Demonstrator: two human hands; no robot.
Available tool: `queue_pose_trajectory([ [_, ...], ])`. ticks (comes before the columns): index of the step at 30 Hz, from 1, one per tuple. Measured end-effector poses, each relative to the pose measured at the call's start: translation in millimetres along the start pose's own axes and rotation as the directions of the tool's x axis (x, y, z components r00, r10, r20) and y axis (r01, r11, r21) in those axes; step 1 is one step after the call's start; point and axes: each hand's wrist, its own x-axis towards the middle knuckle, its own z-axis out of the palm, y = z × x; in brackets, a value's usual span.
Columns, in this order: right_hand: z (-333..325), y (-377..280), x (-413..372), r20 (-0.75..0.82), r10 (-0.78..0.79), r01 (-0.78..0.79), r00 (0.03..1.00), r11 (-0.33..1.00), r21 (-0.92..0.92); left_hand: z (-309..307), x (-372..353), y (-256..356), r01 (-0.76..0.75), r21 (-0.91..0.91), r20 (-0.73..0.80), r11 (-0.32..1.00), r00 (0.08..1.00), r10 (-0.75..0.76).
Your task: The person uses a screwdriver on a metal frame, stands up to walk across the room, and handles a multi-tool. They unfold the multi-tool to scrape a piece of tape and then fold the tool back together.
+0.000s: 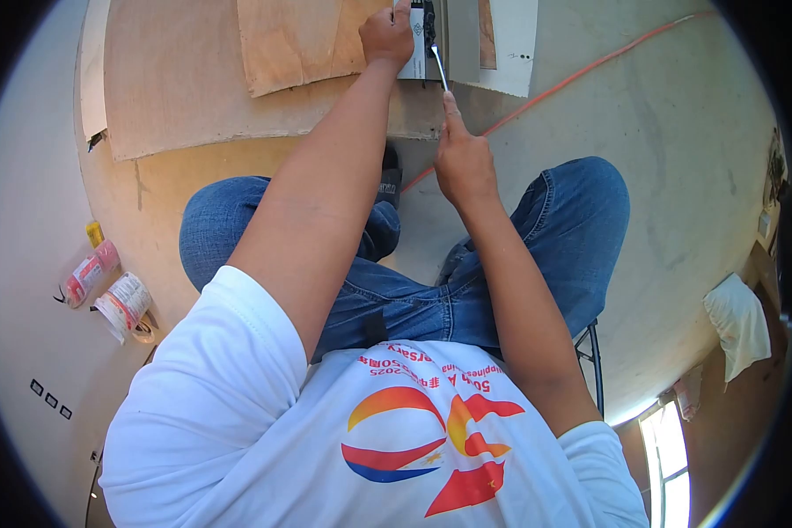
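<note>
My right hand (465, 164) is wrapped round a screwdriver (440, 69), its index finger stretched along the tool and the handle hidden in the palm. The thin metal shaft reaches up to a black part (429, 26) at the top edge of the view. Beside that part is a white strip with printed marks (418, 55). My left hand (387, 40) is closed against the strip's left side, near the top edge. Something thin shows at its fingertips, too little to name.
Wooden boards (180, 84) lie on the left of the work spot, and a white panel (512, 44) on the right. An orange cord (590, 66) crosses the floor. Wrapped packages (125, 304) are at the left; a pale sack (737, 327) is at the right.
</note>
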Motion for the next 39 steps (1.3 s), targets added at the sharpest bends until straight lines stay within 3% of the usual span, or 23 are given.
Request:
queue_pose_trajectory([
  [9,2,3,-7,0.06,-0.041,0.044,0.997,0.998,-0.05,-5,-4,-2,0.057,-0.016,0.042,0.998,0.998,-0.057],
  [12,0,3,-17,0.107,0.004,0.014,0.994,0.987,-0.163,-4,3,2,0.037,-0.05,0.044,0.998,0.998,-0.035],
  [14,-1,0,-7,0.097,-0.009,0.023,0.995,0.99,-0.142,1,0,0,-0.02,-0.037,-0.034,0.999,0.999,0.019],
  [20,-6,-4,-6,0.109,-0.005,0.02,0.994,0.99,-0.139,1,2,-4,-0.056,-0.056,0.015,0.997,0.998,0.057],
  [26,10,-1,4,0.086,-0.003,0.013,0.996,0.994,-0.11,5,0,-2,-0.081,-0.051,-0.033,0.995,0.996,0.08],
  [33,9,3,-7,0.067,-0.066,0.062,0.996,0.996,0.061,7,14,1,-0.06,0.003,-0.023,0.998,0.998,0.06],
  [36,13,-4,13,0.005,-0.067,0.067,0.998,0.998,0.015,2,6,-10,0.031,0.089,0.019,0.996,0.999,-0.033],
  [39,13,4,12,0.032,-0.08,0.079,0.996,0.996,0.034,2,2,-4,-0.001,0.014,-0.02,1.0,1.0,0.001],
])
